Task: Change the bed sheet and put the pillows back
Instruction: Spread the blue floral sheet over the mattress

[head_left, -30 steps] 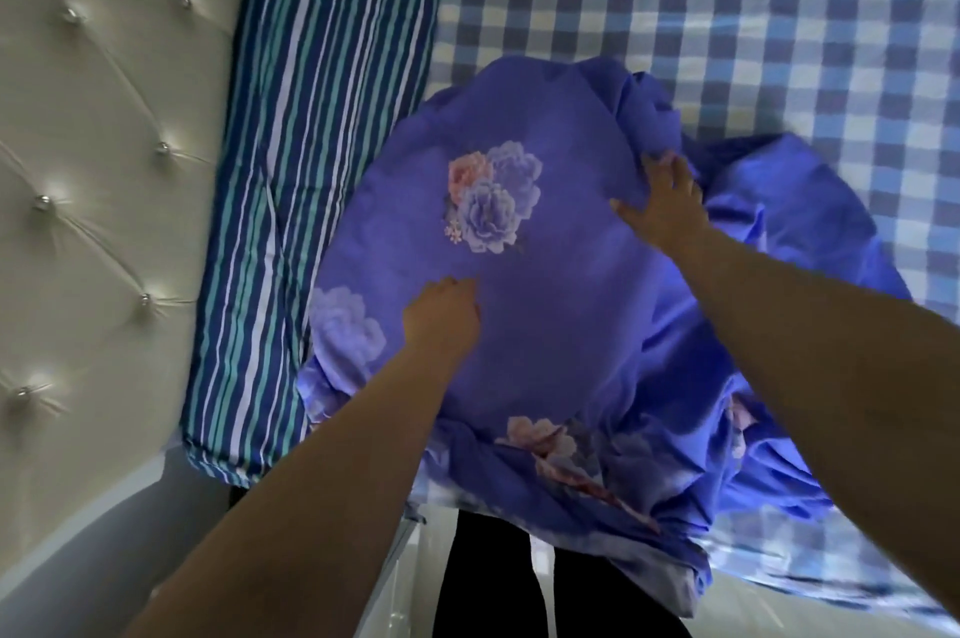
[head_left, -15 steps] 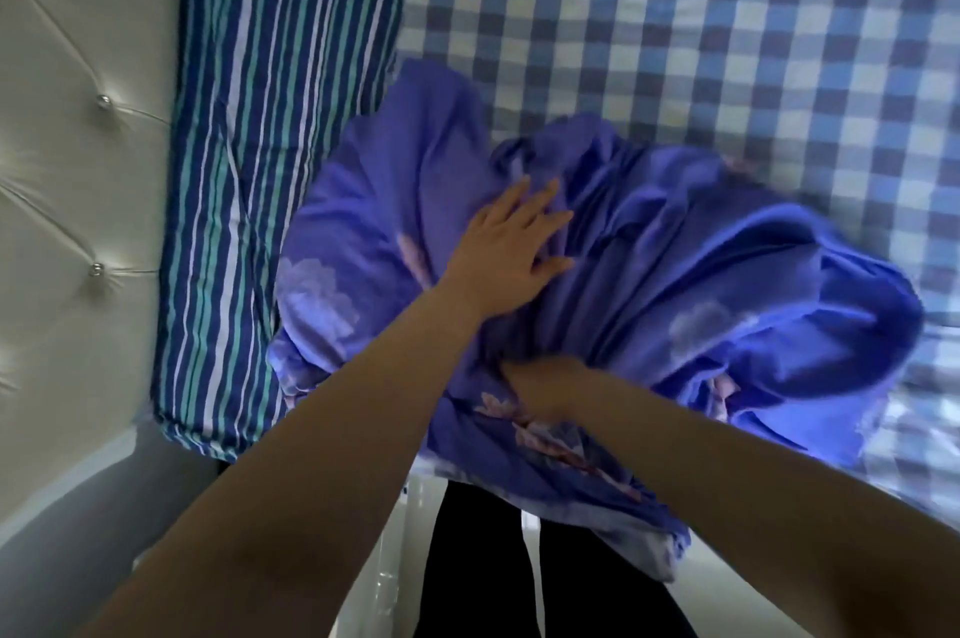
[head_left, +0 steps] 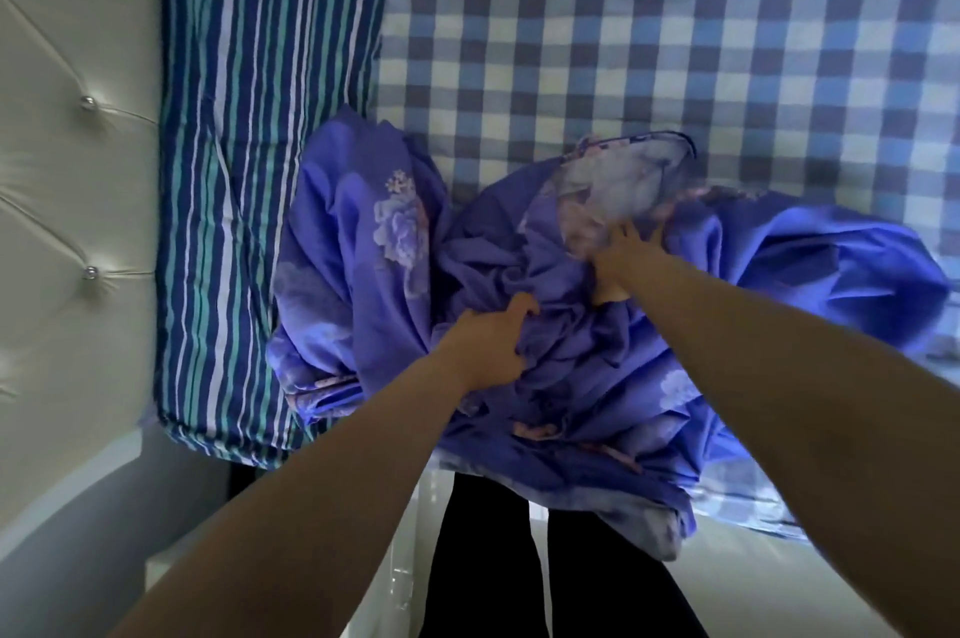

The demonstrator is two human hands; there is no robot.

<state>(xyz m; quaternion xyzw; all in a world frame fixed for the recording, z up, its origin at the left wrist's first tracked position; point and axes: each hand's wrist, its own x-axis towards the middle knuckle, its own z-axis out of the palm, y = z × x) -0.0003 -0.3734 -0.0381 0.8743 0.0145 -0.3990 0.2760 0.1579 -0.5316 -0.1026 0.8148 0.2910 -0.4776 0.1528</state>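
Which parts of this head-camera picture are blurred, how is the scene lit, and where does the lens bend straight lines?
Head view: dim bluish light; motion blur smears the right hand and the purple floral sheet beside it; the left hand looks sharper; small glints on the headboard studs; wide-angle bowing curves the striped pillow edges.

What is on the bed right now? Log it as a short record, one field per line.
bed cover: blue checked sheet
bundle: purple floral sheet, bunched at the bed's near edge
pillow: striped pillow beside the tufted headboard
left hand: fingers grip the bundle
right hand: on the bundle, grip unclear from blur
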